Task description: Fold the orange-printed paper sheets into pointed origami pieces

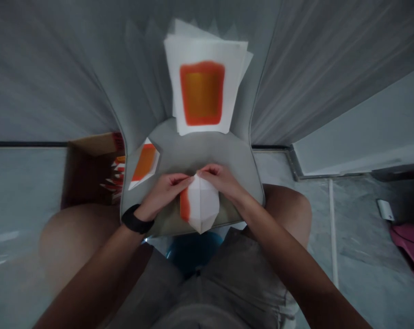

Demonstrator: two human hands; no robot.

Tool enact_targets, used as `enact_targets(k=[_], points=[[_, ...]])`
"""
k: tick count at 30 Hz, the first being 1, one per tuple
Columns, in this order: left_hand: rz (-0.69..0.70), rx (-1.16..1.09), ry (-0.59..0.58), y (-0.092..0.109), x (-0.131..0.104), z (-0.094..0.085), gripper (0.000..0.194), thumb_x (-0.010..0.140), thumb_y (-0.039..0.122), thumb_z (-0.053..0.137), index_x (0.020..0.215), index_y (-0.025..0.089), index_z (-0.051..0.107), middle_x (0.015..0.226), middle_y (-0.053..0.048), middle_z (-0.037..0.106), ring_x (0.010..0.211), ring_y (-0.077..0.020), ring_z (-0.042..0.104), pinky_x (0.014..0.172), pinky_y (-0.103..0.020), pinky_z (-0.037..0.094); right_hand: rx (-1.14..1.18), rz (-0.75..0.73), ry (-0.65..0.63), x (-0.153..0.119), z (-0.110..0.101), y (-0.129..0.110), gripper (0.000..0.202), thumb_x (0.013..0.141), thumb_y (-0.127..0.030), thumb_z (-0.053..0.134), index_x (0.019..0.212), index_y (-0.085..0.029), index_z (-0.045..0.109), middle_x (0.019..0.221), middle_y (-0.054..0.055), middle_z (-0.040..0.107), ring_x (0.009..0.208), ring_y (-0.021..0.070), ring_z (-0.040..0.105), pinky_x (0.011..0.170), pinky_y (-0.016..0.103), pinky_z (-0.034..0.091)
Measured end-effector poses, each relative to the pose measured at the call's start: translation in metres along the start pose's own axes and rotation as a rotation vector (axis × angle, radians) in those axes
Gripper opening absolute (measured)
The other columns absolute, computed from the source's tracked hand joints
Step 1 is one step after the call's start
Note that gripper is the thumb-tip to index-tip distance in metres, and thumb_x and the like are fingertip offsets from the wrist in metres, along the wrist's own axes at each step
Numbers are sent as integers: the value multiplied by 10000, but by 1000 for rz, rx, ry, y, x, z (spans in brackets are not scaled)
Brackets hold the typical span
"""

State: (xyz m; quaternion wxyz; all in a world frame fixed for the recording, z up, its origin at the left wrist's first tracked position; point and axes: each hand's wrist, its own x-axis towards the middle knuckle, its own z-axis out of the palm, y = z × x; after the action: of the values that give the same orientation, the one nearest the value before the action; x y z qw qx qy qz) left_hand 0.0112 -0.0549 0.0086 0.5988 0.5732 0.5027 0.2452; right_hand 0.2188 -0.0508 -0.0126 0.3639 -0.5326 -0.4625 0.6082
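A folded white paper piece with an orange-red patch on its left side is held just above the front of the chair seat. My left hand pinches its upper left edge, a black band round the wrist. My right hand pinches its top from the other side, so the fingertips of both hands nearly meet. Left of my hands, another folded white and orange paper piece rests on the seat. A stack of flat white sheets with an orange-red printed square leans on the chair's backrest.
The grey chair stands between my knees. At its left, a cardboard box on the floor holds several white and red paper pieces. A pink object and a small white device lie at the far right. Grey curtains hang behind.
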Motion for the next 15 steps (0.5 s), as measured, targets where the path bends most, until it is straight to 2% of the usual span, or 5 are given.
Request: enact_targets(k=[5, 10, 15], points=[[4, 15, 5, -4, 1, 0, 422, 871, 594, 719, 941, 186, 802, 986, -55, 790, 867, -198, 650, 757, -294, 479, -25, -17, -30, 0, -2, 2, 280, 795, -484, 751, 859, -213, 723, 870, 24, 712, 783, 168, 612, 701, 299, 475], [2, 6, -7, -10, 4, -2, 400, 870, 575, 726, 981, 200, 809, 1008, -55, 796, 889, -206, 658, 783, -308, 498, -68, -12, -61, 2, -5, -2, 235, 822, -440, 717, 900, -221, 752, 950, 37, 748, 856, 184, 643, 765, 316, 501], [4, 28, -9, -12, 5, -1, 389, 873, 567, 723, 978, 203, 812, 1010, -55, 801, 887, -206, 669, 794, -314, 513, -87, 37, -43, 0, -4, -10, 330, 844, -541, 713, 860, -214, 754, 866, 36, 737, 785, 181, 626, 688, 300, 474]])
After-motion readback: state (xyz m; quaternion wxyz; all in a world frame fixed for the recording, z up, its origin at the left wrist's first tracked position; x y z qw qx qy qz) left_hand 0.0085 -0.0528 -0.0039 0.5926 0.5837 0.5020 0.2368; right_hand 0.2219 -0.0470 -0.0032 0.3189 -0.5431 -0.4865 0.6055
